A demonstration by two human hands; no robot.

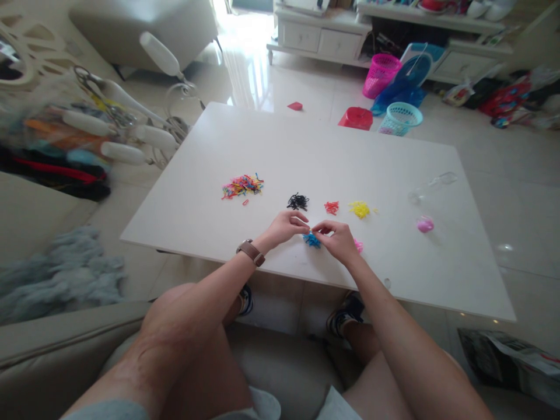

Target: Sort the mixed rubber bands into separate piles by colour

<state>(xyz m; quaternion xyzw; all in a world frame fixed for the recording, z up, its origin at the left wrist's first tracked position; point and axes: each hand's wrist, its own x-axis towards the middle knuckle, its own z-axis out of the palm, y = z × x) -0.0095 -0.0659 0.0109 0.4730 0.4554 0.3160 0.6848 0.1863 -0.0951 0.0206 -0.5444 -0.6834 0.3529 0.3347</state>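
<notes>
Above a pile of small blue bands (pixel 312 240), my left hand (pixel 287 226) and my right hand (pixel 336 238) meet at the fingertips. Both are closed in a pinch around something tiny and pale that is too small to name. A black pile (pixel 298 202) of similar bands lies just beyond my left hand. Past my right hand are a red pile (pixel 331 207) and a yellow pile (pixel 360 209). Part of a pink pile (pixel 359 246) shows beside my right wrist, which hides the rest. A larger mixed-colour heap (pixel 243 186) lies farther left, with one loose band near it.
The white table (pixel 262 140) carries a pink lump (pixel 424 224) and a clear plastic item (pixel 433 188) at the right. A small clear piece (pixel 387 283) lies near the front edge. Baskets (pixel 400 118) and a red stool (pixel 356 118) stand behind; a white-armed lamp (pixel 161 55) rises at left.
</notes>
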